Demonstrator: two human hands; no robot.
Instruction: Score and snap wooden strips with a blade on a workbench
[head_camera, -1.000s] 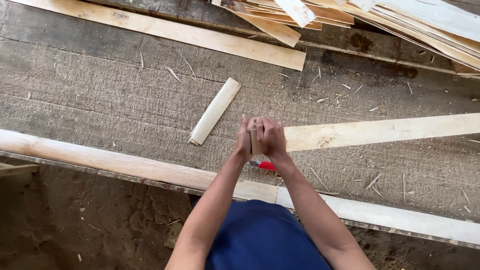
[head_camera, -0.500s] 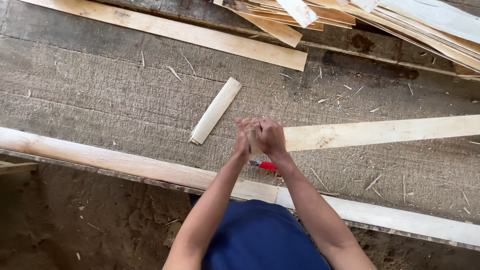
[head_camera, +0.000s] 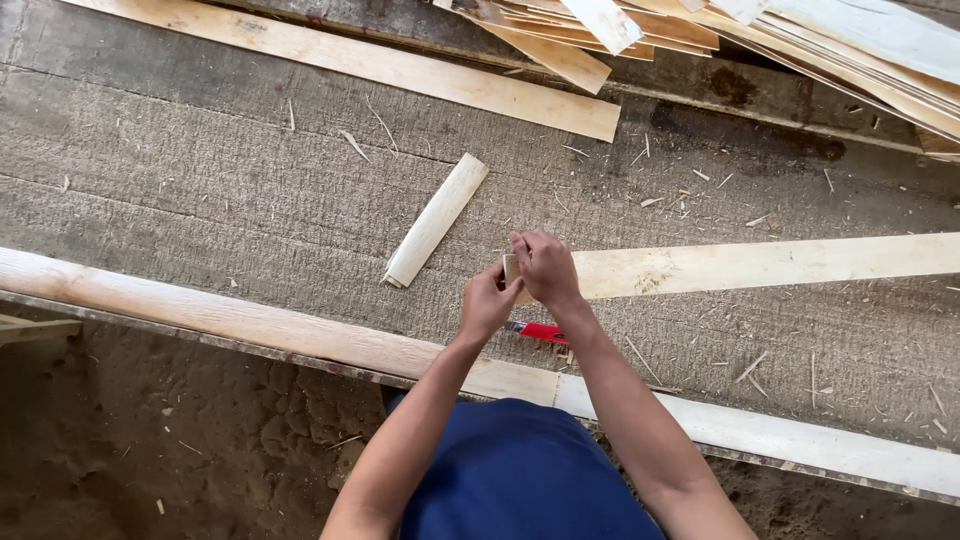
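Observation:
My left hand (head_camera: 486, 302) and my right hand (head_camera: 545, 267) meet at the near end of a long pale wooden strip (head_camera: 760, 264) that lies across the rough grey workbench (head_camera: 200, 190). Both hands pinch the strip's left end, fingers closed on it. A red-handled tool (head_camera: 540, 331) lies on the bench just under my right wrist, partly hidden. A short curled piece of pale wood (head_camera: 435, 221) rests on the bench to the left of my hands, apart from them.
A long plank (head_camera: 360, 62) lies along the bench's far side, and a stack of thin boards (head_camera: 800, 35) fills the top right. A pale board (head_camera: 250, 322) runs along the near edge. Wood chips lie scattered at right. Dirt floor (head_camera: 180, 450) lies below.
My hands have stayed at the strip's end, with only small shifts of the fingers; the left hand sits slightly lower than before.

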